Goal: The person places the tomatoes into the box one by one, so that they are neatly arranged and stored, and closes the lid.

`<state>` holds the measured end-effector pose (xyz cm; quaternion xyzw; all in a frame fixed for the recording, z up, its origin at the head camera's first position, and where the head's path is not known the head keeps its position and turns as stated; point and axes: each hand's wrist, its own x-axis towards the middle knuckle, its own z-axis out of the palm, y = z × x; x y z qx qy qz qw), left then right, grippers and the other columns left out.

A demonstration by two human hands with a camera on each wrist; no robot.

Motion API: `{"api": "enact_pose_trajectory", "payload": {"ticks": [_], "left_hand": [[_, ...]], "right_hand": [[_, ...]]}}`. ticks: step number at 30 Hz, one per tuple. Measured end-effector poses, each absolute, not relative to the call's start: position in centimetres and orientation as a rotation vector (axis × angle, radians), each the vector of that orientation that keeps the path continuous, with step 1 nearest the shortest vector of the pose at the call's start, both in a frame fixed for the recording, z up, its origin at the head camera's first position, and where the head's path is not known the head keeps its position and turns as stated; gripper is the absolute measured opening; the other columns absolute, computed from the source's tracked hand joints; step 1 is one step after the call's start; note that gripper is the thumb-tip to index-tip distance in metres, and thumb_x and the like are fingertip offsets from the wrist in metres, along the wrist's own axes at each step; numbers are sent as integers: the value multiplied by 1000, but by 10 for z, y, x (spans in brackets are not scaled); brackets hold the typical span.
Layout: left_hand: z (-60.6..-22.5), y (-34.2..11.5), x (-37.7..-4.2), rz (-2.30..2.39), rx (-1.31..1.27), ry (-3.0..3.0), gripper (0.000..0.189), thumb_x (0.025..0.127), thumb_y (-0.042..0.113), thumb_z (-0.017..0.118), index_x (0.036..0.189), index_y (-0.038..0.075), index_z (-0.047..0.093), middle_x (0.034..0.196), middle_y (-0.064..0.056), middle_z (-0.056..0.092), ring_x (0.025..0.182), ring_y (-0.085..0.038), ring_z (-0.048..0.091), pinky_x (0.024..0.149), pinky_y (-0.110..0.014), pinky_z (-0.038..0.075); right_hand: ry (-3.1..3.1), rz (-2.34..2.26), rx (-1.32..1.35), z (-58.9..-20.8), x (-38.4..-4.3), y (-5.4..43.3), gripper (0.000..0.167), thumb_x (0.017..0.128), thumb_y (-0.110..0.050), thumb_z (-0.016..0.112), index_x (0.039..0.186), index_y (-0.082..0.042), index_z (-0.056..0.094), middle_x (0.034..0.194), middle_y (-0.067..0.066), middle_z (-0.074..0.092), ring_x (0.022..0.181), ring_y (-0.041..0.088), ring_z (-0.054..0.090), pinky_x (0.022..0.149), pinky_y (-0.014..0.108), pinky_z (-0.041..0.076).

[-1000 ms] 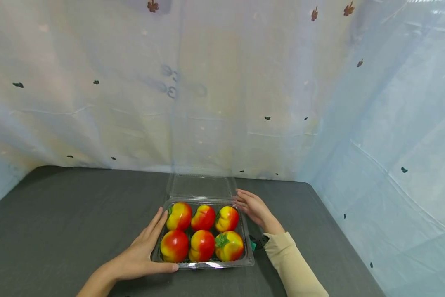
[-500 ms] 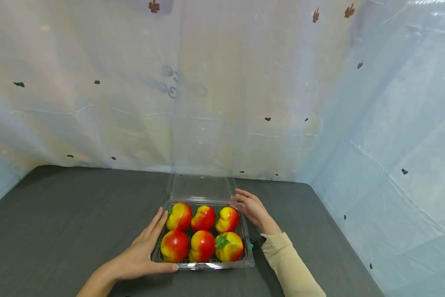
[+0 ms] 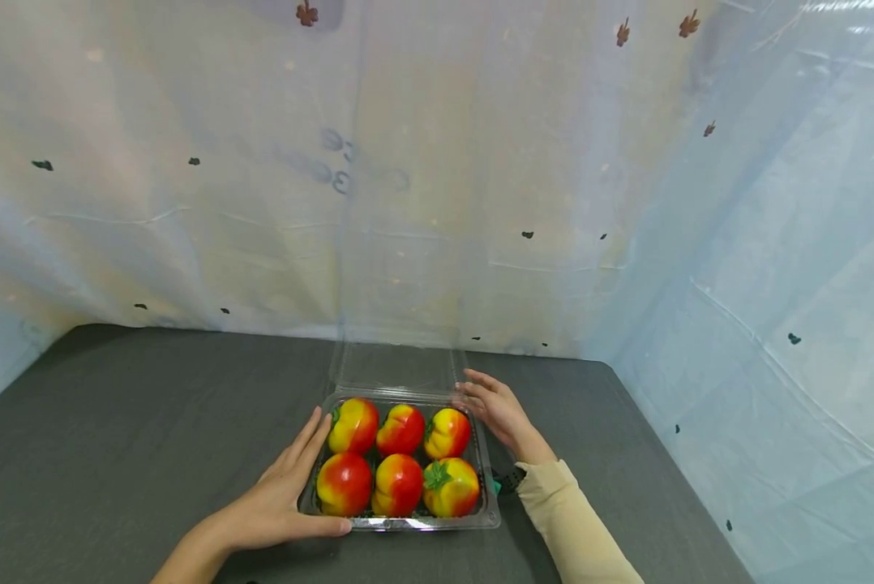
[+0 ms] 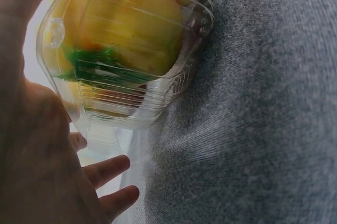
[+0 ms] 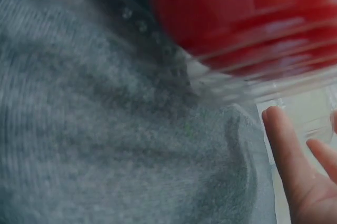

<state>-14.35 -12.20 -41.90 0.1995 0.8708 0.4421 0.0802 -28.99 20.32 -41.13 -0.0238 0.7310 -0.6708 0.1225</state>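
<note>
A clear plastic clamshell box (image 3: 400, 523) sits on the dark table with its transparent lid (image 3: 399, 367) tipped back. Several glossy red-and-yellow fruits (image 3: 397, 485) fill it in two rows; one shows green leaves like a persimmon's. My left hand (image 3: 272, 499) rests at the box's near left corner, thumb along the front rim and straight fingers by the left wall. In the left wrist view the box's ribbed side (image 4: 131, 71) lies by that palm. At the far right corner, my right hand (image 3: 501, 414) has its fingers extended near the hinge; contact is hard to tell.
A dark grey cloth-covered table (image 3: 152, 422) spreads around the box. Pale plastic sheeting (image 3: 422, 203) hangs behind, and more sheeting (image 3: 787, 268) stands along the right side. A dark wristband (image 3: 508, 478) is on my right wrist.
The right hand shifts very slightly by the box's far right corner. The left hand, box and fruits stay in place; the view drifts a little.
</note>
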Motion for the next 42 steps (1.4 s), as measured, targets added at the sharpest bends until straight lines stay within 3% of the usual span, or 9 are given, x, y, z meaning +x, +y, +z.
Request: {"api": "enact_pose_trajectory", "payload": {"ticks": [16,32,42], "left_hand": [[-416,-122,-143,1332,602,2611,118,74,47,77,155,22,-4,161,-13,-12,138,-58,8,90,-83,17],[-418,-120,-142,1339,604,2656,119,72,50,78,156,20,0,161,-14,-8,139,-56,11,91,-82,18],[-416,-120,-141,1330,602,2647,118,73,49,78,156,20,-2,161,-15,-9,139,-57,10,91,-83,17]], "right_hand": [[2112,-2011,-158,-409,-288,205,49,99,-8,48,146,-1,34,138,27,47,112,26,61,98,36,49],[2090,-2105,-301,-403,-288,207,52,95,1,50,145,-2,33,143,27,42,122,36,55,90,25,51],[2086,-2143,-329,-400,-287,208,56,94,4,52,146,-4,34,142,26,43,125,39,52,96,33,50]]}}
